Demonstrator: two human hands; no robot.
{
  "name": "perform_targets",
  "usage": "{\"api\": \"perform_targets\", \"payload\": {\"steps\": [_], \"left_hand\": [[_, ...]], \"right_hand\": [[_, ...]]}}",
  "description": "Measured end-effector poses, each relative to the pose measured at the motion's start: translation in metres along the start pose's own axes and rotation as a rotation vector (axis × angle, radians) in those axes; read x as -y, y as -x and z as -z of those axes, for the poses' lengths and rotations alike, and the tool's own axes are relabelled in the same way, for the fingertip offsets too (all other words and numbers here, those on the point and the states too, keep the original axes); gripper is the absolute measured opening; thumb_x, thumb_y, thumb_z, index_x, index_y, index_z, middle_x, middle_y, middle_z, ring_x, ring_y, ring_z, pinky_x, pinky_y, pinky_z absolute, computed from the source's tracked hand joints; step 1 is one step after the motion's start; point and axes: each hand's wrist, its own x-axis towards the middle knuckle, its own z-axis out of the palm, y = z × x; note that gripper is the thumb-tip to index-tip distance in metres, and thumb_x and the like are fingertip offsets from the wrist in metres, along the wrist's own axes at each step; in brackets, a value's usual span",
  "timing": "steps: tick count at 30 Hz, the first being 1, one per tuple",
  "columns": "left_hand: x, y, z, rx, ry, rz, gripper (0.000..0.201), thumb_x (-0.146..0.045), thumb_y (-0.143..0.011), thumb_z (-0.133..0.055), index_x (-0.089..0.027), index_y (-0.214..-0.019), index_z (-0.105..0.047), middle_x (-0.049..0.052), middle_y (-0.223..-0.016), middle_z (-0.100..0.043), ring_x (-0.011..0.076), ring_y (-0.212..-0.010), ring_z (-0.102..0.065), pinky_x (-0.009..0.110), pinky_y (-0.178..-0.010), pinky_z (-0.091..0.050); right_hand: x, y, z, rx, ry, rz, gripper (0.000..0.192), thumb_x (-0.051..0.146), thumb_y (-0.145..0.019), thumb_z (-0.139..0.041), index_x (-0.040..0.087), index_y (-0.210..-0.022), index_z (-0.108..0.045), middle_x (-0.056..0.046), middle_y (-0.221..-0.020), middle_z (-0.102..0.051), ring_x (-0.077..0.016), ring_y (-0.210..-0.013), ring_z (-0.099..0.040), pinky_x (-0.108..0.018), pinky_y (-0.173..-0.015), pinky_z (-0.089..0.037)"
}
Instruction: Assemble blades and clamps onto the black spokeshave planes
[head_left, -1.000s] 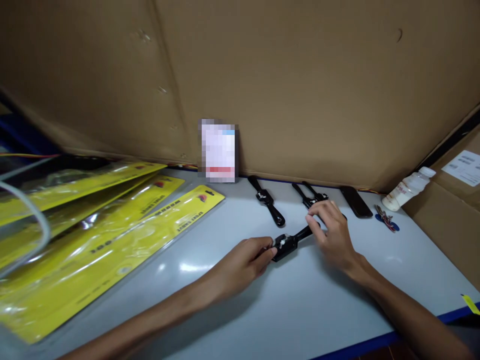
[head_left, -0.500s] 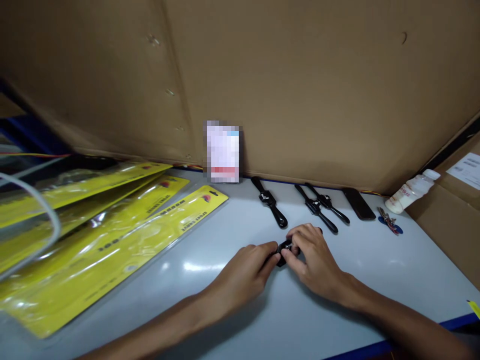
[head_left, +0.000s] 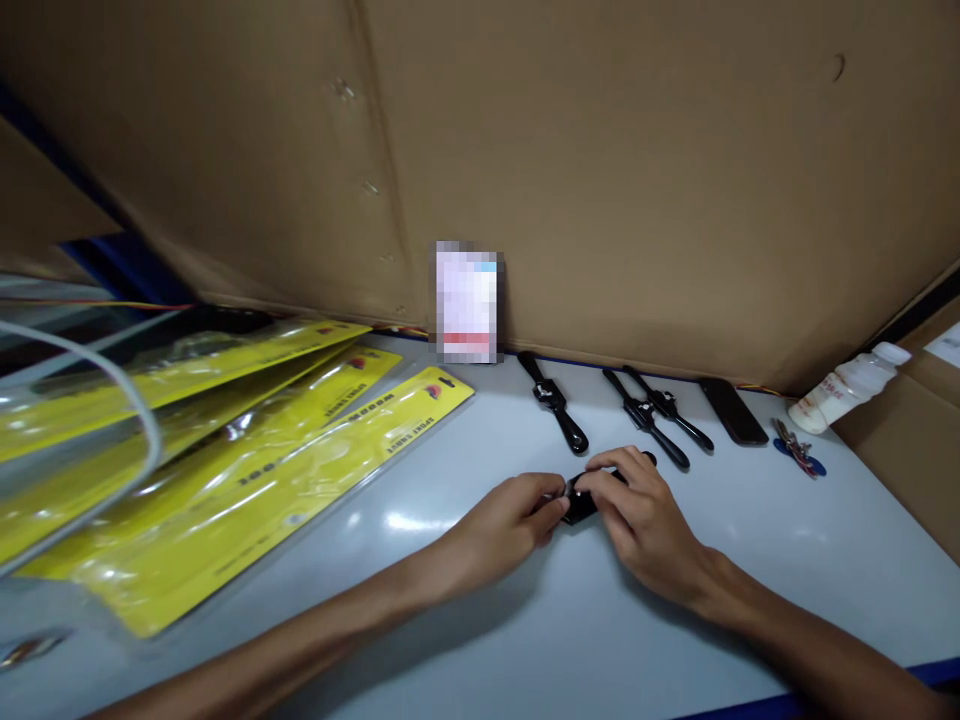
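Observation:
A black spokeshave (head_left: 582, 509) is between my hands, low over the grey table. My left hand (head_left: 514, 520) pinches its left end between thumb and fingers, hiding that handle. My right hand (head_left: 643, 520) is closed over its middle and right side, fingertips at the blade area. The round tip of the right handle shows past the knuckles. Farther back lie another black spokeshave (head_left: 553, 402) and two more side by side, a front one (head_left: 646, 418) and a back one (head_left: 669, 408).
Yellow spokeshave packages (head_left: 300, 500) in clear plastic spread over the left, with a white cable (head_left: 139, 400) above. A blurred card (head_left: 466, 305) leans on the cardboard wall (head_left: 600, 180). At right are a black phone (head_left: 733, 411), keys (head_left: 798, 447) and a bottle (head_left: 847, 388).
My right hand's fingers have shifted on the spokeshave, its thumb now tucked lower, showing more of the black body. The whole view has swung slightly left.

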Motion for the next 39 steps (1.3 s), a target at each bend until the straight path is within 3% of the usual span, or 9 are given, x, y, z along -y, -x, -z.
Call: {"api": "perform_targets", "payload": {"steps": [2,6,11,16,21,25,30,34,39], "left_hand": [[-0.0003,0.0001,0.0014,0.018,0.028,0.002,0.030,-0.039,-0.092,-0.039,-0.023,-0.067,-0.041,-0.004,-0.059,-0.043,0.0128,-0.057,-0.038,0.025,-0.054,-0.031],[-0.0020,0.0016,0.0024,0.015,0.055,0.011,0.030,-0.040,-0.091,-0.040,-0.023,-0.067,-0.042,-0.005,-0.059,-0.043,0.0126,-0.057,-0.038,0.025,-0.053,-0.031],[0.0002,0.0003,0.0016,-0.007,0.074,0.020,0.030,-0.041,-0.091,-0.041,-0.023,-0.067,-0.042,-0.006,-0.057,-0.041,0.0120,-0.055,-0.036,0.025,-0.051,-0.029],[0.0019,0.0001,0.0013,-0.015,0.071,0.008,0.031,-0.042,-0.091,-0.042,-0.022,-0.067,-0.042,-0.005,-0.058,-0.043,0.0119,-0.055,-0.037,0.025,-0.051,-0.030],[0.0004,0.0015,0.0019,-0.012,0.107,0.034,0.032,-0.043,-0.092,-0.042,-0.023,-0.068,-0.042,-0.006,-0.057,-0.042,0.0109,-0.052,-0.034,0.024,-0.049,-0.027],[-0.0010,0.0014,0.0022,-0.013,0.101,0.031,0.031,-0.041,-0.091,-0.043,-0.022,-0.067,-0.042,-0.006,-0.057,-0.042,0.0108,-0.051,-0.034,0.025,-0.049,-0.027],[-0.0021,0.0017,0.0021,-0.011,0.101,0.042,0.031,-0.042,-0.092,-0.041,-0.022,-0.068,-0.042,-0.007,-0.057,-0.041,0.0102,-0.050,-0.034,0.024,-0.048,-0.026],[-0.0017,0.0020,0.0020,-0.006,0.095,0.046,0.030,-0.042,-0.091,-0.042,-0.023,-0.068,-0.042,-0.007,-0.056,-0.041,0.0104,-0.049,-0.033,0.025,-0.049,-0.026],[-0.0009,0.0009,0.0020,-0.012,0.065,0.042,0.029,-0.041,-0.090,-0.040,-0.023,-0.068,-0.043,-0.006,-0.057,-0.043,0.0113,-0.051,-0.037,0.026,-0.051,-0.029]], "right_hand": [[-0.0034,0.0008,0.0021,-0.031,0.006,0.070,0.037,-0.003,-0.084,-0.044,0.022,-0.097,-0.068,-0.010,-0.113,-0.061,-0.0251,-0.107,-0.054,-0.043,-0.087,-0.048],[-0.0078,0.0009,0.0047,-0.089,0.031,0.109,0.034,-0.005,-0.078,-0.046,0.020,-0.083,-0.069,-0.010,-0.114,-0.062,-0.0264,-0.109,-0.055,-0.045,-0.087,-0.050],[-0.0076,0.0002,0.0047,-0.094,0.070,0.096,0.039,-0.001,-0.084,-0.047,0.021,-0.106,-0.070,-0.012,-0.116,-0.062,-0.0268,-0.109,-0.055,-0.047,-0.088,-0.052],[-0.0084,0.0002,0.0059,-0.087,0.087,0.147,0.038,-0.004,-0.079,-0.046,0.021,-0.093,-0.072,-0.012,-0.117,-0.062,-0.0278,-0.111,-0.054,-0.049,-0.088,-0.052],[-0.0094,-0.0009,0.0085,-0.066,0.112,0.168,0.047,-0.006,-0.077,-0.044,0.020,-0.106,-0.070,-0.013,-0.119,-0.058,-0.0272,-0.113,-0.053,-0.047,-0.089,-0.052],[-0.0079,-0.0014,0.0099,-0.073,0.155,0.167,0.042,-0.007,-0.076,-0.044,0.019,-0.097,-0.070,-0.014,-0.120,-0.058,-0.0287,-0.114,-0.051,-0.049,-0.089,-0.052],[-0.0066,-0.0013,0.0098,-0.024,0.126,0.182,0.048,-0.008,-0.076,-0.043,0.019,-0.106,-0.069,-0.014,-0.122,-0.056,-0.0278,-0.116,-0.050,-0.047,-0.091,-0.052],[-0.0062,-0.0007,0.0096,-0.066,0.161,0.138,0.036,-0.005,-0.081,-0.045,0.016,-0.096,-0.070,-0.015,-0.119,-0.059,-0.0291,-0.114,-0.051,-0.050,-0.091,-0.051],[-0.0055,-0.0009,0.0109,-0.029,0.154,0.198,0.047,-0.008,-0.076,-0.045,0.019,-0.106,-0.070,-0.014,-0.124,-0.056,-0.0296,-0.117,-0.050,-0.049,-0.090,-0.052]]}}
